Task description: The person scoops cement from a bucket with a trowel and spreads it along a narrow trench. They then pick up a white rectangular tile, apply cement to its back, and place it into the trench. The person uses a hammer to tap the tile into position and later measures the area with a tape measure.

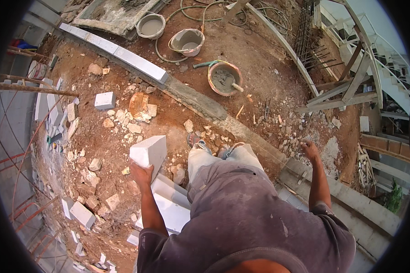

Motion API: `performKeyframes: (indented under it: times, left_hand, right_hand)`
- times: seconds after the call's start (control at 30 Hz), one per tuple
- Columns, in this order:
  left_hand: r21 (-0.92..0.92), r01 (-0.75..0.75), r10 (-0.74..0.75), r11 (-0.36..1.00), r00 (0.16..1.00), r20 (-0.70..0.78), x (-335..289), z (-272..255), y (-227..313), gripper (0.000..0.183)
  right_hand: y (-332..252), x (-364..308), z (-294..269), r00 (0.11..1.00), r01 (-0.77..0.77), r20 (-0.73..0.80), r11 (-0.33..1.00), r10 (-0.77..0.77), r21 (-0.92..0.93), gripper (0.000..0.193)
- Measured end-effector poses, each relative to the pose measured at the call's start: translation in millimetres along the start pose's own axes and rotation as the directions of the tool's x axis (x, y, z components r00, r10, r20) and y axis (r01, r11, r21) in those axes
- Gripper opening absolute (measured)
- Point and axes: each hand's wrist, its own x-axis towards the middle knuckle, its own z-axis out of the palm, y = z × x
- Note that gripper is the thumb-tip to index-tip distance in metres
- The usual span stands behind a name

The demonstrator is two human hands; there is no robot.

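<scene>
Left fingers (135, 170) tight on a white block (149, 149) at its near end; right fingers (304, 145), state unclear.

Chunky white block (148, 151) here, flat faces, pretty crisp edges, looks whole from what shows. It's sitting at a tilt, near end in the left grip (142, 174) — out to the left of the legs (204, 157), rubbly dirt (108, 152) around it. Can't tell if the underside's touching anything — that bit's hidden.
</scene>
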Motion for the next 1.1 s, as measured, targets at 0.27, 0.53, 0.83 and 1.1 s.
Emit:
performKeyframes:
  times: [0.27,0.53,0.83,1.1]
  left_hand:
    - [0.032,0.099,-0.099,0.995,0.995,-0.007,14,-23,28,0.125]
    - [-0.021,0.228,-0.214,0.973,0.869,-0.446,55,35,19,0.088]
    - [-0.013,0.389,-0.325,0.921,0.751,-0.574,26,60,54,0.077]
    - [-0.086,0.355,-0.342,0.931,0.764,-0.547,4,53,37,0.074]
  right_hand:
    - [-192,107,36,0.861,0.475,0.374,0.808,-0.344,-0.349,0.044]
    - [-310,396,161,0.813,0.525,0.531,0.696,-0.241,-0.489,0.047]
    - [-179,656,351,0.729,0.67,0.598,0.167,-0.333,-0.723,0.04]
    - [-179,661,399,0.859,0.488,0.394,0.29,-0.328,-0.823,0.066]
